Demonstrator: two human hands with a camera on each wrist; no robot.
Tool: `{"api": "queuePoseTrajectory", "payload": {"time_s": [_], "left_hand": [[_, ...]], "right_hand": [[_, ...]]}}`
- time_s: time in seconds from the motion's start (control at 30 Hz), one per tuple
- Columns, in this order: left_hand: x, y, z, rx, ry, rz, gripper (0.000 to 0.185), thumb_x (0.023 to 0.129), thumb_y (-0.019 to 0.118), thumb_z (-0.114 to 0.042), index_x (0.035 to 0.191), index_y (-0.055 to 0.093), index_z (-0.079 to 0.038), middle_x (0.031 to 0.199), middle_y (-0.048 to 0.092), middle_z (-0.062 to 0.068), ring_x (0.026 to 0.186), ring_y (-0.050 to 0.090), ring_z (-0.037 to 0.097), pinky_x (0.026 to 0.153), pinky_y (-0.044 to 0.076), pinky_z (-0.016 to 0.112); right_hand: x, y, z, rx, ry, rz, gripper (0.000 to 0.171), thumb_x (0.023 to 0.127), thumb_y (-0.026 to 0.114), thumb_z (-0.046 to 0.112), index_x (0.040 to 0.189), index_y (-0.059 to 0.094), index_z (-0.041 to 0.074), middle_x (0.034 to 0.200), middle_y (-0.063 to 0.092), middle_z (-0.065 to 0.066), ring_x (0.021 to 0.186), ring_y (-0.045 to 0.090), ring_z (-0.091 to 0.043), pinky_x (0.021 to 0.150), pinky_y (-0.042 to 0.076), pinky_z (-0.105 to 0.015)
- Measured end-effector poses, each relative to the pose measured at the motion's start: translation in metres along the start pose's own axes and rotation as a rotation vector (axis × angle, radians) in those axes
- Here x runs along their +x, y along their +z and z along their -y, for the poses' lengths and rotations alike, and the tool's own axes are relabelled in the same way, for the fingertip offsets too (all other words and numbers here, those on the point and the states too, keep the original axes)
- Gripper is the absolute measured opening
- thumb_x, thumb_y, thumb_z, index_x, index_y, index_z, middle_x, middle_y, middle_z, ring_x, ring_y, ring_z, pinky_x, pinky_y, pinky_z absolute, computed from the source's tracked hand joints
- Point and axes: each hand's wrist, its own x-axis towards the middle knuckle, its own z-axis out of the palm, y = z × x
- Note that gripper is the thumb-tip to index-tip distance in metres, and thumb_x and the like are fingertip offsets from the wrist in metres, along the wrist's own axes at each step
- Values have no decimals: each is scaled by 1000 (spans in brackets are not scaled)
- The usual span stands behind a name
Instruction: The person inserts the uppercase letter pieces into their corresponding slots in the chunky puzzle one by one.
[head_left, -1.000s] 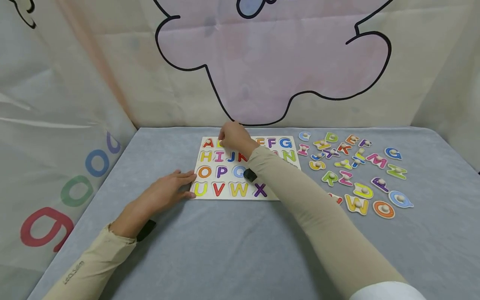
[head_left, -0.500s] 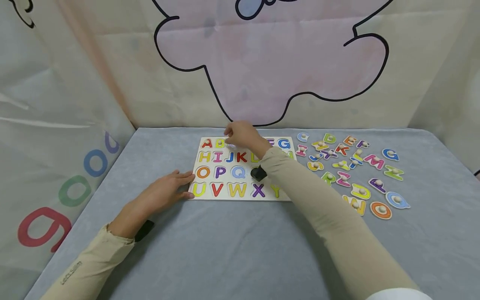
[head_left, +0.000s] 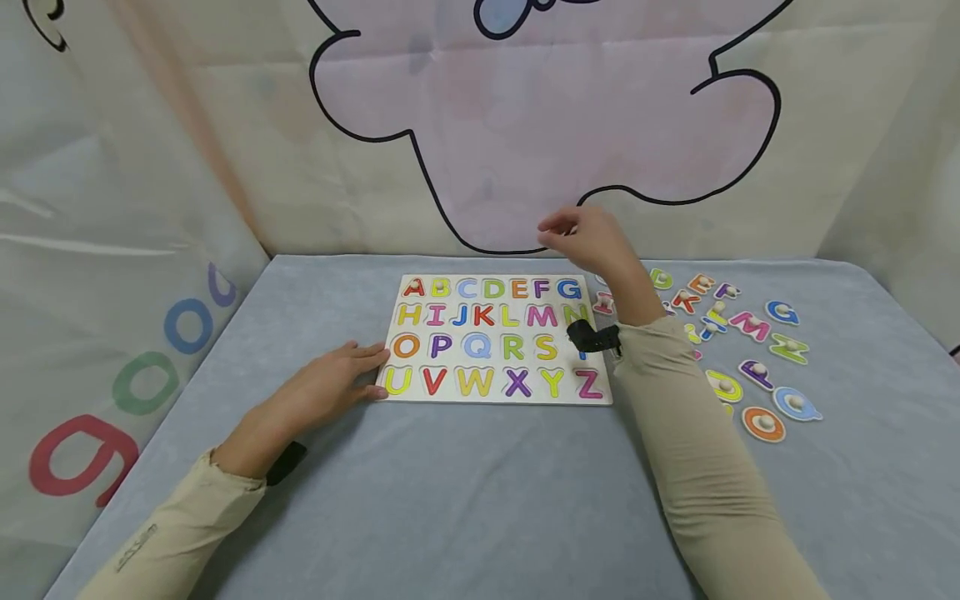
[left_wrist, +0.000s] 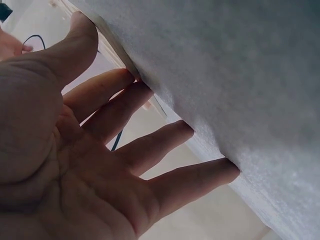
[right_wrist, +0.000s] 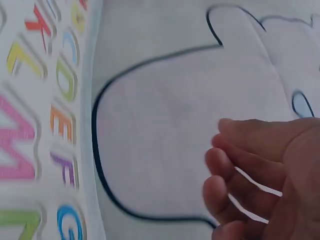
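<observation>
A white alphabet puzzle board (head_left: 456, 362) with rows of coloured letters lies flat on the cloth. The knobbed letter A (head_left: 414, 288) and letter B (head_left: 441, 288) sit in its top row. My left hand (head_left: 330, 385) touches the board's left edge, fingers extended; in the left wrist view, the thumb and fingertips meet the board edge and cloth. My right hand (head_left: 596, 240) is raised behind the board's top right corner. The right wrist view shows that hand with loosely bent fingers (right_wrist: 217, 190) and nothing between them.
Several loose knobbed letters lie right of the board, among them a blue G (head_left: 783, 312), a pink M (head_left: 750, 326), a light blue Q (head_left: 797, 403) and an orange O (head_left: 763, 423). My right forearm covers some. A printed cloth backdrop (head_left: 510, 150) rises behind the table.
My right hand has left the board's top row near B, moving right and up toward the loose letters, uncovering the top-row letters. The left hand stays at the board's edge.
</observation>
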Motion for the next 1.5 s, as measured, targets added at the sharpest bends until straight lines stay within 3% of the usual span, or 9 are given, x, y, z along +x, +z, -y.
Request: {"api": "queuePoseTrajectory", "payload": {"time_s": [0.4,0.7,0.97,1.3,1.5], "left_hand": [[-6,-6,-3,71,11,24,65,93,69,-30,149,44,-5,156,43,16,141,36,52,110,38,61],[-7,-12,-3,101,36,10,64,96,66,-32,149,44,-5,156,42,18,139,38,54,108,39,62],[-1,-9,-3,62,17,44,66,94,67,-32,150,42,-8,159,39,14,144,32,52,112,35,62],[1,-11,-6,61,-8,69,67,95,66,-34,152,40,-10,160,36,12,146,29,50,113,34,61],[-1,-14,-7,68,-7,59,67,94,67,-33,151,41,-10,159,38,13,145,31,50,113,35,60]], "right_hand": [[-12,-26,-70,-73,233,21,38,99,58,28,127,61,3,131,58,-24,118,52,-39,102,44,-56],[-4,-23,-82,-56,317,36,37,99,59,26,128,62,3,132,56,-25,115,51,-39,100,45,-54],[-2,-17,-95,-86,303,31,35,98,61,23,126,63,1,128,57,-26,109,51,-40,93,48,-53],[-1,-10,-103,-101,352,-16,32,99,61,25,121,66,3,123,60,-23,103,51,-36,85,47,-47],[1,-10,-88,-111,260,19,32,98,62,27,121,67,5,120,62,-21,103,51,-34,86,47,-46]]}}
